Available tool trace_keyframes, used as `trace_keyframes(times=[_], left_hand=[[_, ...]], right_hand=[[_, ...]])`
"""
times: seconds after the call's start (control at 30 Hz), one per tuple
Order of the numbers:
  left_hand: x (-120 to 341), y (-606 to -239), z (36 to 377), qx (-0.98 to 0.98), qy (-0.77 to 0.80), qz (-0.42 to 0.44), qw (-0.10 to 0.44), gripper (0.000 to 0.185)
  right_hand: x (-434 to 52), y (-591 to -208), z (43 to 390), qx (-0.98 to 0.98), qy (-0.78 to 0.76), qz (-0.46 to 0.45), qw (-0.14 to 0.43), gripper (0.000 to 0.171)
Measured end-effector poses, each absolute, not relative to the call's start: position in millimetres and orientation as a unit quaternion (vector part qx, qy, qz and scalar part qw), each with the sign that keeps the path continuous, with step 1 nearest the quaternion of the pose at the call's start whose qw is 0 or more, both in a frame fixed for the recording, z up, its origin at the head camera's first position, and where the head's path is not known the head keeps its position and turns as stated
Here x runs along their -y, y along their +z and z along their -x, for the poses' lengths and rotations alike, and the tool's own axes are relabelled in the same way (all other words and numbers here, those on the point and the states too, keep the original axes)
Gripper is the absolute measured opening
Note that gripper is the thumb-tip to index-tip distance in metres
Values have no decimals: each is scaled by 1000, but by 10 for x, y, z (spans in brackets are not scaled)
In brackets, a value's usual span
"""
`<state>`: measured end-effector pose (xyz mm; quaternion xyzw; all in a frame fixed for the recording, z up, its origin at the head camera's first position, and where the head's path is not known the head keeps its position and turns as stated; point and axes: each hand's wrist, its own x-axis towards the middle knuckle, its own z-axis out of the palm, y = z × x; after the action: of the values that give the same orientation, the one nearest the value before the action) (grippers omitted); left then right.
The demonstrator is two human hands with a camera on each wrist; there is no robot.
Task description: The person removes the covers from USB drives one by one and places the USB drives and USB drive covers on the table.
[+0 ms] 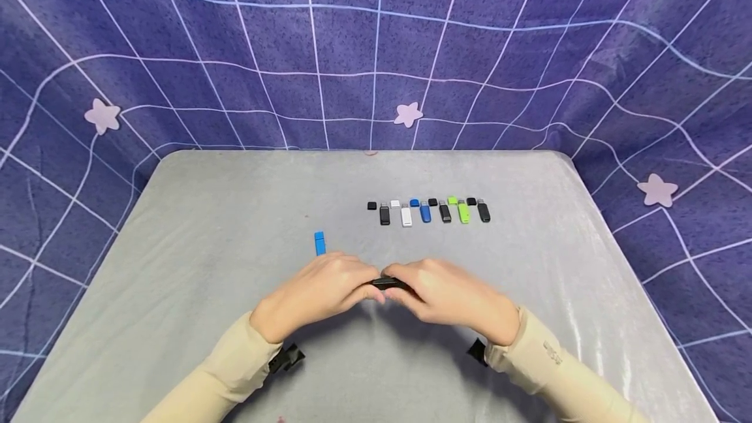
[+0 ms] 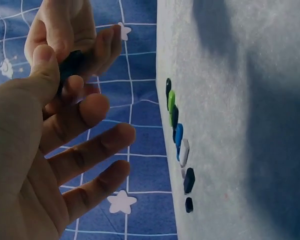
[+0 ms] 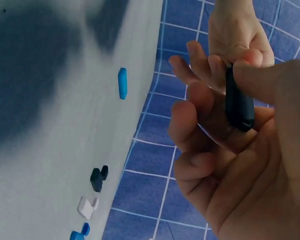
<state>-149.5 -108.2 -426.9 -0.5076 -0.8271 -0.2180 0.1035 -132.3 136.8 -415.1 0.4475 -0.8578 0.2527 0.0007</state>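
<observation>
1. Grey tabletop point(image 1: 235, 227) against a purple grid backdrop with stars; left hand point(image 1: 320, 289) and right hand point(image 1: 449, 292) meet above its near middle.
2. Both hands pinch a black USB stick point(image 1: 389, 283) between them.
3. Right wrist view alone shows the stick's full body point(image 3: 238, 100) under the thumb.
4. Head view alone shows the whole row of drives and caps point(image 1: 429, 209) and a lone blue drive point(image 1: 320, 243).

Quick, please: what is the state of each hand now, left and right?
Left hand: pinches one end of the black USB stick.
Right hand: holds the same stick between thumb and fingers.
</observation>
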Motion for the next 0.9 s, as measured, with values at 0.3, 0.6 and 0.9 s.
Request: trace_keyframes(times=[0.3,0.6,0.9], left_hand=[[1045,-4254,1486,848,-190,494,29,38],[1071,-4142,1470,869,-179,459,-46,33],[1119,-4116,1455,856,-200,475,-37,36]], right_hand=[[-1293,-4185,1313,867,208,-452,-18,19],[-1294,-4181,1345,866,243,-436,-17,21],[-1367,-4183,1356,843,278,-461,-24,17]])
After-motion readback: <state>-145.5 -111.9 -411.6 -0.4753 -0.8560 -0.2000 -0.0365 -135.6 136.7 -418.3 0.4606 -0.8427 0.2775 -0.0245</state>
